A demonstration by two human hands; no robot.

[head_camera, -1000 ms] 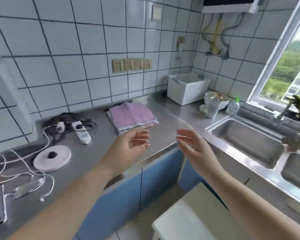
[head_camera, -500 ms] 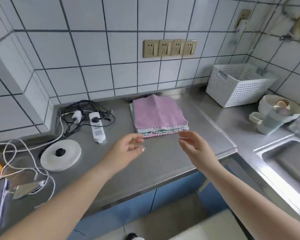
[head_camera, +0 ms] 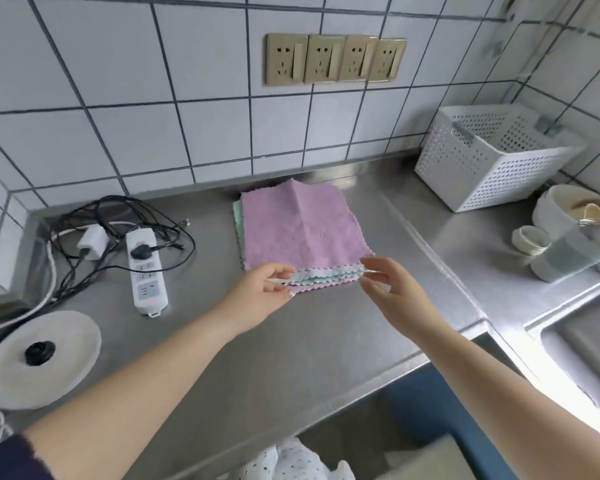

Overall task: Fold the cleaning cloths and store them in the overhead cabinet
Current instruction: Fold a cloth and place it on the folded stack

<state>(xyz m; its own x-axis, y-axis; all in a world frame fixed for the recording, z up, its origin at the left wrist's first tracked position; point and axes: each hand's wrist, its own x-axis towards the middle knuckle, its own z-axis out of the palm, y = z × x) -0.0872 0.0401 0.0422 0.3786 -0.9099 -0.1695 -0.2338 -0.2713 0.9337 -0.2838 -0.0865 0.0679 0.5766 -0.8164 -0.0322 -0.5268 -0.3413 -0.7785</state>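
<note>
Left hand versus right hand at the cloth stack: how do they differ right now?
The left hand meets the stack of cloths at its near left corner, the right hand at its near right corner. The left palm faces right, the right palm left. Both have fingers at the layered near edge; whether either pinches it is unclear.

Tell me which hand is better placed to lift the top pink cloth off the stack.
Either, marginally left. The left hand and right hand each sit at a near corner of the cloth stack; the left's fingertips appear to pinch the edge already.
</note>
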